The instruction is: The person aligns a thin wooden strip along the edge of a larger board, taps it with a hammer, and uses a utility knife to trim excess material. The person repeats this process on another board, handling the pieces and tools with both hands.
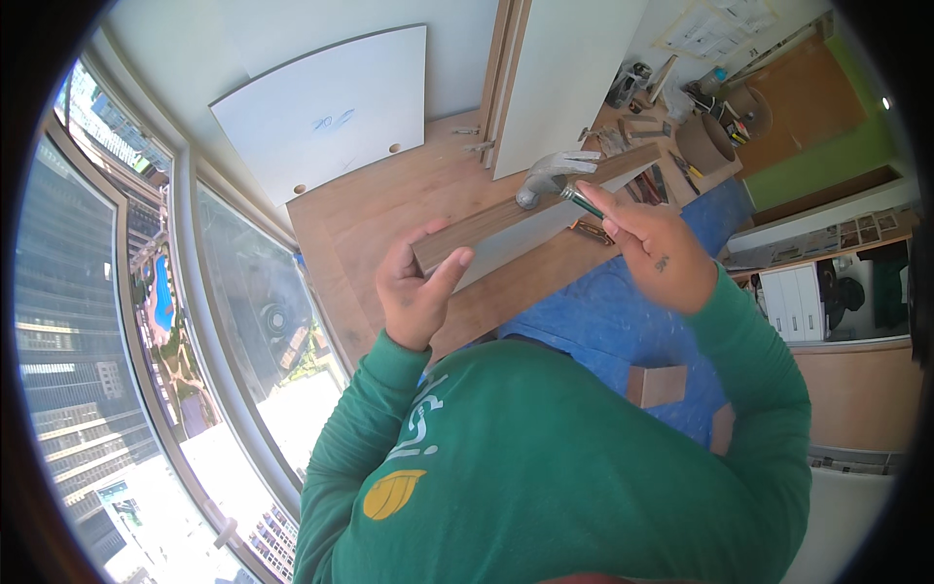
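Note:
My left hand [413,297] grips the near end of a long narrow board [486,223], thumb on one side and fingers round the other. The board has a wood-grain edge facing up and a pale side face. In my right hand [662,255] is a claw hammer [551,177], held by its dark handle close to the head. The hammer's round face is at the board's wood-grain edge; whether it touches, I cannot tell. Part of the handle is hidden by my right hand.
A white panel [331,107] with two round holes leans on the wall. Another white panel [559,88] stands upright beyond the board. Tools and a round tub [704,146] crowd the wooden surface at right. Blue sheeting [603,311] bears a small box [657,386]. Windows [253,273] line the left.

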### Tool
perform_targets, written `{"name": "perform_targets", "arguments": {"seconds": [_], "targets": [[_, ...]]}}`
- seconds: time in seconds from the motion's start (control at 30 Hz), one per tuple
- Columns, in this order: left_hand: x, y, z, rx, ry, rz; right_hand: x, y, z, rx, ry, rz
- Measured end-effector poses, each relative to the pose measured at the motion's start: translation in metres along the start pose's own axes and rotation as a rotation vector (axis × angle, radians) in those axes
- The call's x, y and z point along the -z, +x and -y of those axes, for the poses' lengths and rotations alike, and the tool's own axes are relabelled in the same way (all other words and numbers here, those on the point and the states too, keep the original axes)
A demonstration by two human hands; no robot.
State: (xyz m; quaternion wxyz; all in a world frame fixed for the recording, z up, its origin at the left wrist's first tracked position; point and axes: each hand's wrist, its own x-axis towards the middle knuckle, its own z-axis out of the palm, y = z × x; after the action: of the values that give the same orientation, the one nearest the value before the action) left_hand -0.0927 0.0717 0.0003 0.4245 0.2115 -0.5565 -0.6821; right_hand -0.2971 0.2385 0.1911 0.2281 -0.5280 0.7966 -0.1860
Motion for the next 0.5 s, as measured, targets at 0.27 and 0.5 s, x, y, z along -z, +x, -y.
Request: {"name": "perform_targets", "arguments": {"seconds": [0.27, 0.5], "targets": [[0.002, -0.001, 0.006, -0.006, 0.046, -0.034, 0.000, 0.010, 0.025, 0.081, -0.127, 0.079], [0.002, 0.003, 0.025, -0.133, -0.004, -0.058, -0.015, 0.016, 0.038, 0.224, -0.089, 0.064]]}}
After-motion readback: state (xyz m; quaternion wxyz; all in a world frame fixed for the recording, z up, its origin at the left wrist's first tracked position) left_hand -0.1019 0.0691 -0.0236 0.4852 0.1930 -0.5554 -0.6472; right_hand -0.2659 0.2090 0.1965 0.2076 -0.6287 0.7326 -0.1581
